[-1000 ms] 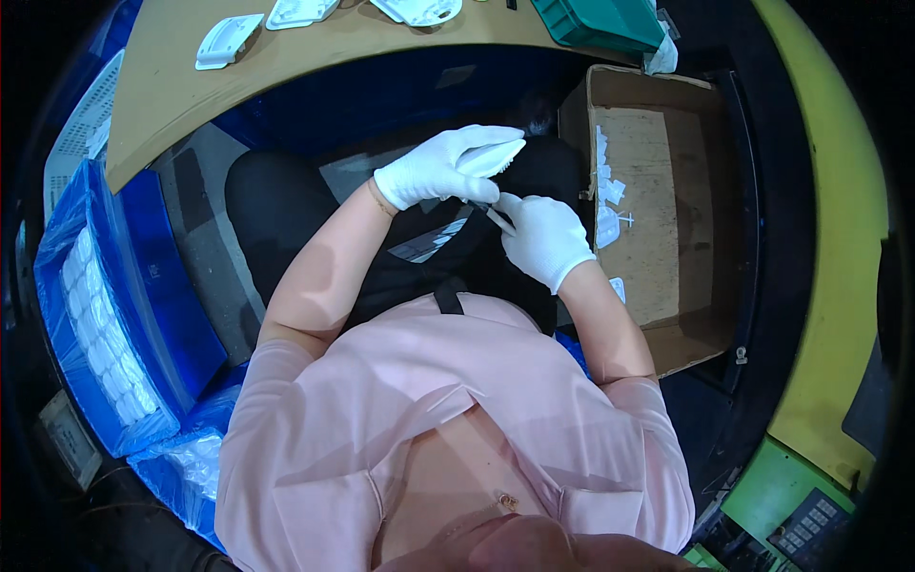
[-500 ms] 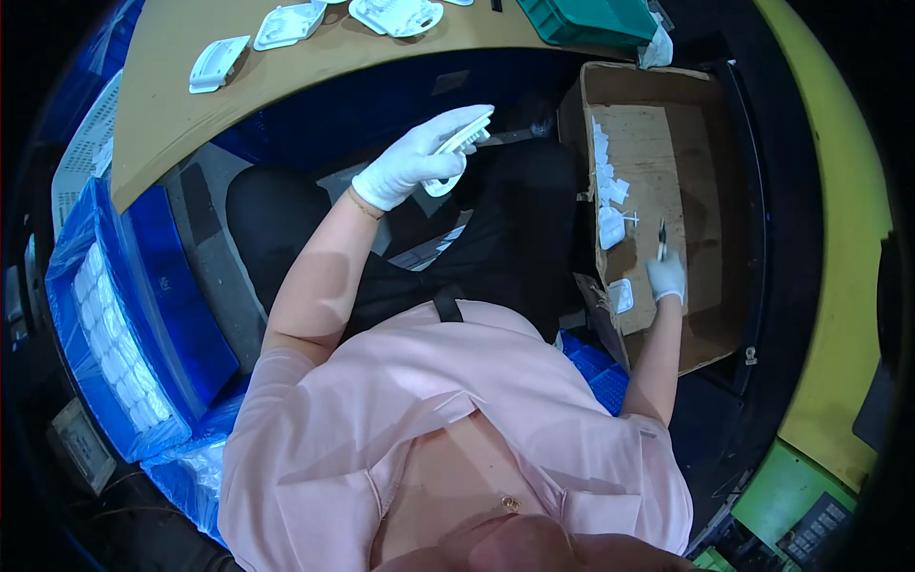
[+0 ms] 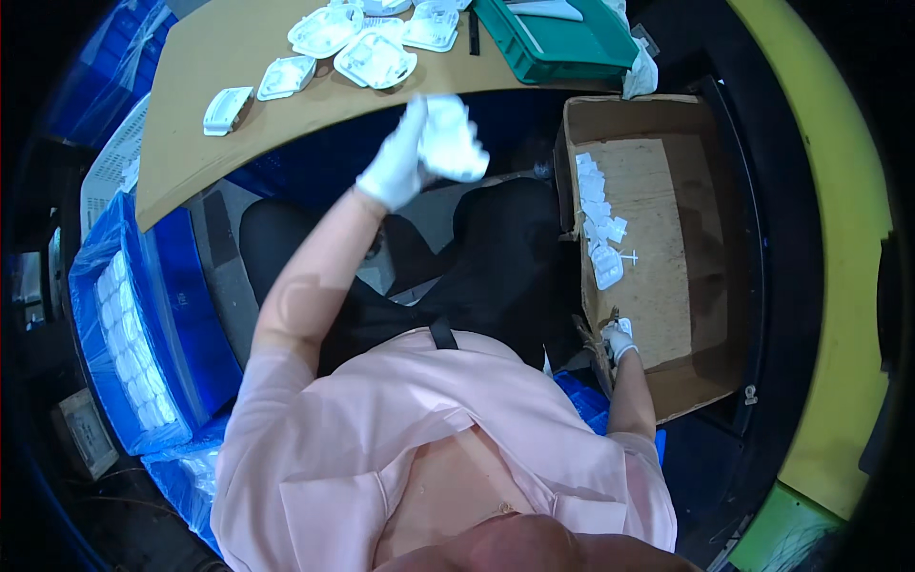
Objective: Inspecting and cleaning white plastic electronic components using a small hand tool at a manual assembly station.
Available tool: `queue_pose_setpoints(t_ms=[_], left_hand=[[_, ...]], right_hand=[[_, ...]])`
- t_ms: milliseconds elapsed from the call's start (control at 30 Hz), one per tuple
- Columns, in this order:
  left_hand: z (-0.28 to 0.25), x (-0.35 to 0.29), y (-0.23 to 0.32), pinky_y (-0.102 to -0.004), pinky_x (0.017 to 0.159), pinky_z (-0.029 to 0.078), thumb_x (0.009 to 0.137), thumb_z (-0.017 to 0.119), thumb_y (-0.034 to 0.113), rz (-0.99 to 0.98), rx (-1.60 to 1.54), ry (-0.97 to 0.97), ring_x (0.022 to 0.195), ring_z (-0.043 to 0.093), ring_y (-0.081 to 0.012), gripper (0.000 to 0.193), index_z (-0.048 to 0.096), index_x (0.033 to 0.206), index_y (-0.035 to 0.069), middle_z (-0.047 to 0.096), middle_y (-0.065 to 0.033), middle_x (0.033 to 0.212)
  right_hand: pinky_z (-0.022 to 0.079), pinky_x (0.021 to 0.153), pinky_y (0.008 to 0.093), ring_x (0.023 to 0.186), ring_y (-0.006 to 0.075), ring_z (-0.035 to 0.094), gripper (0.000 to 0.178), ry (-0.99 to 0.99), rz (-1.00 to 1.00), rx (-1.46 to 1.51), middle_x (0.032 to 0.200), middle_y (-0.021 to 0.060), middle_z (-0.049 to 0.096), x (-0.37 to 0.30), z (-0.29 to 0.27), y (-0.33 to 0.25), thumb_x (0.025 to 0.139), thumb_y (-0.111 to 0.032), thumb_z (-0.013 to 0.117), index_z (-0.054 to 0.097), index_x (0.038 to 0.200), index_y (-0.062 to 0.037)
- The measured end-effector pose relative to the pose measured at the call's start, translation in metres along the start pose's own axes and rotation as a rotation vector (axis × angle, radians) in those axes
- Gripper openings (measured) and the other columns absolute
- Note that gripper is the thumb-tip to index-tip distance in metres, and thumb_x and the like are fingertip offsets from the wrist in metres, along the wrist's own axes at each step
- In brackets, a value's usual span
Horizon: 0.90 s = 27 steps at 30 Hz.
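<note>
My left hand [image 3: 393, 172], in a white glove, is raised in front of the table edge. Its fingers close around a white molded plastic part [image 3: 451, 140], which motion blurs. My right hand [image 3: 621, 343], also gloved, is low at the near left corner of the cardboard box [image 3: 658, 408]. A small dark pointed hand tool [image 3: 615, 313], perhaps nippers, pokes out of its grip. A white plastic piece [image 3: 625, 326] lies against those fingers; whether they pinch it, I cannot tell. Farther along the box's left wall are a rounded white part [image 3: 606, 269] and several small white scraps [image 3: 593, 195].
Several white plastic parts [image 3: 375, 59] lie on the tan table [image 3: 195, 81], beside a green crate [image 3: 562, 65]. A blue-lined bin of white pieces [image 3: 129, 343] stands at my left. The box's raised walls surround my right hand.
My right hand has come nearer to me, from the box's middle to its near left corner, with the tool. My left hand has turned the white part so its broad face shows.
</note>
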State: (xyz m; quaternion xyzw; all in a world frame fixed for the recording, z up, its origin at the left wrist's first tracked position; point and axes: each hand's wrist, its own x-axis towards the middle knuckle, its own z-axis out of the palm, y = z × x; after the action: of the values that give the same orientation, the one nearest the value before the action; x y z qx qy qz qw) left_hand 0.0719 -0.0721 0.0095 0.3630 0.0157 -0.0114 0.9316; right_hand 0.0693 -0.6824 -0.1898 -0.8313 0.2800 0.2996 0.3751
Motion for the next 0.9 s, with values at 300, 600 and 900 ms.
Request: queue_pose_setpoints(t_ms=[300, 600, 900], left_hand=[[0.02, 0.083, 0.071, -0.0336, 0.071, 0.054, 0.096, 0.052, 0.038, 0.103, 0.123, 0.345, 0.084, 0.064, -0.019, 0.034, 0.056, 0.11, 0.007, 0.064, -0.009, 0.098], [-0.027, -0.003, -0.069, -0.0301, 0.078, 0.051, 0.094, 0.057, 0.033, -0.391, 0.145, 0.172, 0.087, 0.059, -0.016, 0.04, 0.056, 0.119, 0.003, 0.061, -0.0066, 0.1], [-0.037, -0.025, -0.064, -0.0293, 0.082, 0.048, 0.093, 0.058, 0.03, -0.339, 0.245, 0.164, 0.093, 0.057, -0.0157, 0.039, 0.054, 0.123, 0.006, 0.059, -0.0081, 0.108]], right_hand=[[0.047, 0.079, 0.0345, 0.09, 0.0227, 0.062, 0.031, 0.034, -0.086, -0.501, 0.096, 0.0121, 0.067, 0.029, -0.008, 0.026, 0.076, -0.025, 0.064, 0.066, 0.099, -0.0044], [0.05, 0.082, 0.0374, 0.1, 0.0267, 0.064, 0.036, 0.375, 0.133, -0.67, 0.11, 0.0177, 0.066, -0.043, -0.017, -0.024, 0.077, -0.027, 0.064, 0.064, 0.105, -0.004], [0.043, 0.062, 0.0305, 0.068, 0.0151, 0.058, 0.03, 0.595, -0.366, -0.196, 0.078, 0.0053, 0.063, -0.162, -0.045, -0.094, 0.075, -0.026, 0.072, 0.068, 0.091, -0.0012]])
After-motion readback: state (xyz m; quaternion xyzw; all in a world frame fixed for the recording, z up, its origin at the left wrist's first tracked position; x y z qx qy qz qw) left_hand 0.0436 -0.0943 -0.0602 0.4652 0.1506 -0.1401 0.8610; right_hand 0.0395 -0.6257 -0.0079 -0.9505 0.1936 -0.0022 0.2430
